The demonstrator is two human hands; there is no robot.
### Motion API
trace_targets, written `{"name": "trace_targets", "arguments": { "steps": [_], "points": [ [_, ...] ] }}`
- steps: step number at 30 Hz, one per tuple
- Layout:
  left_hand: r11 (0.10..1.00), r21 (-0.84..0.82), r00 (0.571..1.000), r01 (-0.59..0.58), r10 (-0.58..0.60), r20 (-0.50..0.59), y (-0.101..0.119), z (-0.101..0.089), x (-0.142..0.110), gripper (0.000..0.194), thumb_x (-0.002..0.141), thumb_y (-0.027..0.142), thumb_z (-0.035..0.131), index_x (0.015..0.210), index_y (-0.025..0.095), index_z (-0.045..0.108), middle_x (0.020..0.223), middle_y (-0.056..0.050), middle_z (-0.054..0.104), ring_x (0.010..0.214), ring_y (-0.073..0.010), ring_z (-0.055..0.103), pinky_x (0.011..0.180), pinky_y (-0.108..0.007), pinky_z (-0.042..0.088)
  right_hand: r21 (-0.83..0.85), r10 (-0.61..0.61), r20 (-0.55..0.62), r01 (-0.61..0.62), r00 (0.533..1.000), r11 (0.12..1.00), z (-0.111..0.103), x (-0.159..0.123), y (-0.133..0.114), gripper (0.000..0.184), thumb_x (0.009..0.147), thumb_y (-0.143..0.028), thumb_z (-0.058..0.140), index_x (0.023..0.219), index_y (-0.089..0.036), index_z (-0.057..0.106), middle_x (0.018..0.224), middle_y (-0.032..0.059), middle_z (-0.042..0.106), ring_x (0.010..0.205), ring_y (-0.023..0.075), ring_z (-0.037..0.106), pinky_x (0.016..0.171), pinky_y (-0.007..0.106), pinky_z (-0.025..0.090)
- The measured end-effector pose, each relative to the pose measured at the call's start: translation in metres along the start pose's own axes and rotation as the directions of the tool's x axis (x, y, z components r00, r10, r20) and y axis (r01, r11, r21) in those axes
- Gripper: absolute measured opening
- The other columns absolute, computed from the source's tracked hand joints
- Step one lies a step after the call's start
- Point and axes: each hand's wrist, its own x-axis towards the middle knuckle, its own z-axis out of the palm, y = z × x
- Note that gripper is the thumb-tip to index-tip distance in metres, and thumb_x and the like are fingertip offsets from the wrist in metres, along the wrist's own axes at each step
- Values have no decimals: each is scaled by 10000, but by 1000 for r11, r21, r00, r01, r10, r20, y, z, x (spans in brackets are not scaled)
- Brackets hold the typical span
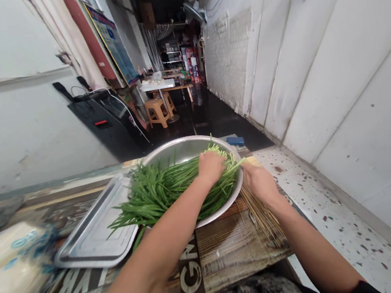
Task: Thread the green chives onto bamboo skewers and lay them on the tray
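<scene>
A heap of long garlic chives (pixel 165 186) fills a round steel basin (pixel 190 148), leafy ends to the left and pale cut ends to the right. My left hand (pixel 212 166) reaches into the basin, its fingers curled round chives near the pale ends. At the basin's right rim is my right hand (pixel 260 181), fingers closed. A pale stem end touches its fingertips, but whatever it grips is hidden. Thin bamboo skewers (pixel 261 215) lie on the table below and beside that hand.
Left of the basin, a metal tray (pixel 98 227) sits partly under the leaves. A plastic-wrapped white package (pixel 11 277) rests at the table's left. Behind the basin's right side lies a small blue object (pixel 235 141). Stools (pixel 157 113) and a white table (pixel 157 86) stand farther back.
</scene>
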Motion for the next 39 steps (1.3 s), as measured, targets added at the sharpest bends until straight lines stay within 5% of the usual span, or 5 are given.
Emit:
{"name": "trace_targets", "arguments": {
  "steps": [6, 9, 13, 39],
  "points": [
    [973, -200, 992, 117, -126, -31, -1, 6, 6, 177, 791, 175, 598, 824, 202, 769, 933, -87, 715, 951, -237, 608, 864, -335, 401, -19, 4, -7, -4, 1000, 1000, -1, -1, 0, 430, 961, -235, 324, 1283, -243, 609, 948, 87, 741, 799, 201, 656, 668, 260, 382],
    [860, -445, 958, 250, -286, -14, -4, 10, 10, 170, 774, 177, 609, 832, 197, 768, 896, -51, 738, 847, -197, 642, 769, -270, 448, -17, 5, 6, -5, 1000, 1000, -3, -2, -1, 433, 961, -226, 324, 1291, -247, 604, 970, 85, 739, 820, 202, 660, 679, 258, 388],
    [749, -592, 936, 296, -352, 24, -10, 15, 13, 133, 751, 210, 657, 809, 169, 769, 835, -46, 747, 793, -194, 657, 736, -260, 466, -18, 3, 8, -3, 1000, 1000, -4, -2, -1, 428, 966, -229, 324, 1295, -257, 597, 982, 80, 739, 833, 208, 666, 687, 260, 392],
    [726, -648, 939, 233, -342, -46, -4, 15, 14, 146, 754, 201, 653, 826, 163, 775, 874, -58, 759, 856, -208, 683, 813, -282, 496, -59, 1, 48, 2, 999, 998, -9, -3, -4, 421, 961, -210, 327, 1255, -245, 627, 987, 93, 738, 854, 216, 668, 688, 268, 391]
  ]
}}
